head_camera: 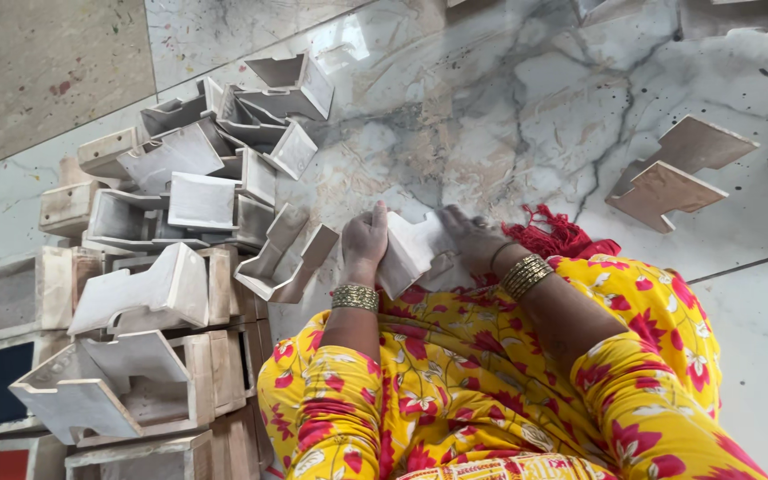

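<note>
White wood block (409, 249) on lap, over marble floor (508, 116). Left hand (364, 242) fingers wrapped on its left edge; right hand (473, 236) fingers curled on right end. Prob. stiff, light, painted-slick; grip flat sides. Pile of blocks (180, 204) left of it.

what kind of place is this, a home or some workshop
Probably a small woodcraft workshop worked on the floor: a heap of white-coated wooden pieces, two bare cut boards on the marble floor, one piece in hand.

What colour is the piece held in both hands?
Whitish, pale painted wood piece; clearest in the head view.
</note>
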### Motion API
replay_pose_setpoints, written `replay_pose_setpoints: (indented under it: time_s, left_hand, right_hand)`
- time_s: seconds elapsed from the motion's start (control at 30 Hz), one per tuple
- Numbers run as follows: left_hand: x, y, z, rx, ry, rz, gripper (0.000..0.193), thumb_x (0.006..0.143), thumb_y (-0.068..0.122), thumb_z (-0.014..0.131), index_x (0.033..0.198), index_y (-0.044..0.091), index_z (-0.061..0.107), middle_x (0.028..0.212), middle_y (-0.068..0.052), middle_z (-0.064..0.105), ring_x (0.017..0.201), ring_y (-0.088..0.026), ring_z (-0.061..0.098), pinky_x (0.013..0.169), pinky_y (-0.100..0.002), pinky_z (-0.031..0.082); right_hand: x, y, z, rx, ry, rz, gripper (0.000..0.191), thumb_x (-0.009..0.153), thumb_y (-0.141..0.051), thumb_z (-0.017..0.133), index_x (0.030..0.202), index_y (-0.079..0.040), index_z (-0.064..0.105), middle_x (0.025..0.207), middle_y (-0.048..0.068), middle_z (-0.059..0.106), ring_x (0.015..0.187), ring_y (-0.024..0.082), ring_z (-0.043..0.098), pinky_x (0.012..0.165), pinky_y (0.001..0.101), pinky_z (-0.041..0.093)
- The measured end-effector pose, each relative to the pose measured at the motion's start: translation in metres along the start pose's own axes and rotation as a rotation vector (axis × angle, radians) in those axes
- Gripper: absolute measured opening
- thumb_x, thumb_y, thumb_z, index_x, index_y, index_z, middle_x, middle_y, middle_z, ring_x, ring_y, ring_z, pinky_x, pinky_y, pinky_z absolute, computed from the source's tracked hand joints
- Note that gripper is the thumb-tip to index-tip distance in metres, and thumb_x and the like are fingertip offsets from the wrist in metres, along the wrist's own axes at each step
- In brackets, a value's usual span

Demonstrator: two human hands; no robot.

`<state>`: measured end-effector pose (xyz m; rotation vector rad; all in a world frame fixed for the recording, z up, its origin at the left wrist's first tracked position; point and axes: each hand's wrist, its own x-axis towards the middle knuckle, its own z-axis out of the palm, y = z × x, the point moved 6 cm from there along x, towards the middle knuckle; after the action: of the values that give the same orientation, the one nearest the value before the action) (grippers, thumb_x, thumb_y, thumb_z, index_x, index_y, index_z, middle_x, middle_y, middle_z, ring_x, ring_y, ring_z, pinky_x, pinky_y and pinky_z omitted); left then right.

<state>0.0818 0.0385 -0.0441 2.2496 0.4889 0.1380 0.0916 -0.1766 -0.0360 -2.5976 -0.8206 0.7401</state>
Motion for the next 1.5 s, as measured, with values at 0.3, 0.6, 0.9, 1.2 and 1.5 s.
replay_pose_setpoints:
  time_s: [0.3, 0.6, 0.9, 1.2, 1.5]
  left_hand:
    - [-0.007, 0.009, -0.005, -0.062, 0.029, 0.055, 0.048, 0.098, 0.048, 0.052, 0.095, 0.011, 0.082, 0.085, -0.017, 0.077, 0.086, -0.034, 0.076, 0.078, -0.041, 0.058]
    - [-0.004, 0.004, -0.007, -0.118, 0.043, 0.079, 0.048, 0.097, 0.048, 0.054, 0.096, 0.009, 0.082, 0.085, -0.017, 0.077, 0.085, -0.033, 0.077, 0.078, -0.041, 0.058]
    - [0.004, 0.001, 0.013, -0.097, -0.014, 0.104, 0.063, 0.106, 0.051, 0.037, 0.095, 0.006, 0.08, 0.087, -0.021, 0.076, 0.089, -0.038, 0.074, 0.08, -0.045, 0.056]
    - [0.002, 0.006, 0.003, -0.117, 0.092, 0.2, 0.061, 0.105, 0.052, 0.043, 0.093, 0.007, 0.082, 0.087, -0.02, 0.077, 0.087, -0.037, 0.076, 0.081, -0.043, 0.058]
    - [0.008, 0.009, 0.0, -0.127, 0.043, 0.212, 0.051, 0.1, 0.05, 0.054, 0.092, 0.008, 0.082, 0.078, -0.019, 0.075, 0.074, -0.034, 0.076, 0.069, -0.042, 0.058]
  right_hand:
    - [-0.034, -0.055, -0.022, 0.074, 0.063, -0.242, 0.095, 0.079, -0.03, 0.073, 0.156, -0.01, 0.021, 0.163, 0.017, 0.029, 0.133, 0.045, 0.047, 0.101, 0.0556, 0.045]
    - [-0.021, 0.013, -0.055, -0.074, -0.016, 0.258, 0.072, 0.082, -0.013, 0.065, 0.149, -0.027, 0.042, 0.157, 0.009, 0.041, 0.137, 0.04, 0.046, 0.106, 0.0539, 0.043]
    - [-0.049, -0.084, -0.048, 0.016, 0.302, -0.449, 0.086, 0.071, -0.021, 0.079, 0.149, -0.015, 0.042, 0.157, 0.017, 0.044, 0.126, 0.042, 0.052, 0.104, 0.0483, 0.046]
    - [-0.044, -0.039, -0.045, 0.059, 0.306, -0.141, 0.071, 0.087, -0.019, 0.065, 0.153, -0.019, 0.04, 0.152, 0.008, 0.052, 0.125, 0.035, 0.06, 0.1, 0.0479, 0.05]
    - [-0.072, -0.096, -0.04, -0.219, 0.248, -0.292, 0.079, 0.074, -0.013, 0.067, 0.15, -0.022, 0.046, 0.162, 0.006, 0.036, 0.131, 0.035, 0.047, 0.098, 0.0529, 0.047]
